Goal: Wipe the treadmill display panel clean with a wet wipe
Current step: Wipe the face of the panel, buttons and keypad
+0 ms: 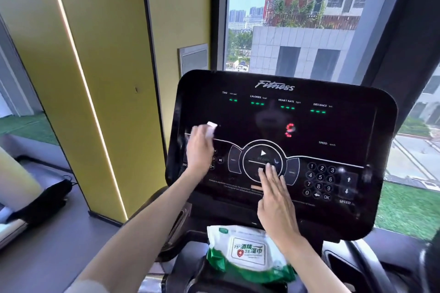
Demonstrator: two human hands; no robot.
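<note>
The black treadmill display panel (333, 131) fills the middle of the view, lit with green dashes, a red digit and a number keypad. My left hand (199, 150) holds a folded white wet wipe (211, 128) against the panel's left side. My right hand (273, 200) lies flat with straight fingers on the lower middle of the panel, its fingertips on the round play button ring. Below it, on the console shelf, lies a green-and-white pack of wet wipes (245, 252).
A yellow wall column (95, 78) with a light strip stands to the left. Behind the panel a large window (297, 19) looks out on buildings. A dark treadmill handrail (362, 259) curves at lower right, and grey floor lies at lower left.
</note>
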